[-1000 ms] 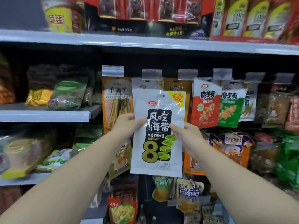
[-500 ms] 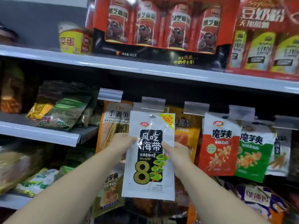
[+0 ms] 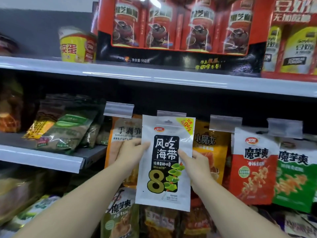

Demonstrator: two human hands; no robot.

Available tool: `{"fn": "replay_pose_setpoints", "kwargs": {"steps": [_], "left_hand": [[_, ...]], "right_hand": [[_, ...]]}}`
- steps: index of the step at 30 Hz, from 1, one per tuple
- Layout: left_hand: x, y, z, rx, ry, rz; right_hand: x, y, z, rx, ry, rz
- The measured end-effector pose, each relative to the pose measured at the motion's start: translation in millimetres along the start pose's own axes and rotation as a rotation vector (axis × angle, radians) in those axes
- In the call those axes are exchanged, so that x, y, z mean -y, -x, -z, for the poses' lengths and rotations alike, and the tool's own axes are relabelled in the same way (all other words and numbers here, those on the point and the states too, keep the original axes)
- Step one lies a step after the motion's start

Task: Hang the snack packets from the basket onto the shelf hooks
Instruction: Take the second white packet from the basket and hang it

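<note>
A white snack packet [image 3: 165, 162] with a black label and a big olive "8" is held upright in front of the shelf hooks. My left hand [image 3: 131, 152] grips its left edge and my right hand [image 3: 193, 165] grips its right edge. The packet's top hang hole sits just below the clear price tag of a hook [image 3: 171, 113]. The basket is out of view.
Hanging on neighbouring hooks are an orange bamboo-shoot packet [image 3: 126, 133], an orange packet [image 3: 210, 148], a red packet [image 3: 253, 167] and a green one [image 3: 295, 181]. A grey shelf [image 3: 154, 78] with red boxes runs above. A lower shelf [image 3: 41, 157] with bags juts out at left.
Both hands have lifted the white packet up toward the hook's price tag, and my view has tilted upward so the top shelf shows more.
</note>
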State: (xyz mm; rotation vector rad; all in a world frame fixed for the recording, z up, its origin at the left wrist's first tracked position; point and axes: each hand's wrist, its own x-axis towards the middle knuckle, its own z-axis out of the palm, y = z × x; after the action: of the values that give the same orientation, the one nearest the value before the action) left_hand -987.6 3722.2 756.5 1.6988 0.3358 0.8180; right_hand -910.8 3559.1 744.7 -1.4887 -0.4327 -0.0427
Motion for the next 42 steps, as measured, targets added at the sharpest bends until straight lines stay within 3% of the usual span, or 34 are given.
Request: {"fn": "replay_pose_setpoints", "kwargs": {"steps": [24, 29, 35, 42], "left_hand": [[65, -81, -23, 0.057, -0.074, -0.046], [80, -65, -13, -0.022, -0.142, -0.032], [98, -24, 8, -0.095, -0.357, -0.244], [155, 61, 0, 0.220, -0.585, -0.337]], "right_hand": [[-36, -58, -20, -0.093, 0.081, -0.052], [-44, -43, -12, -0.183, 0.313, -0.029], [-53, 7, 8, -0.268, 0.725, 0.123], [-110, 89, 40, -0.092, 0.865, 0.088]]}}
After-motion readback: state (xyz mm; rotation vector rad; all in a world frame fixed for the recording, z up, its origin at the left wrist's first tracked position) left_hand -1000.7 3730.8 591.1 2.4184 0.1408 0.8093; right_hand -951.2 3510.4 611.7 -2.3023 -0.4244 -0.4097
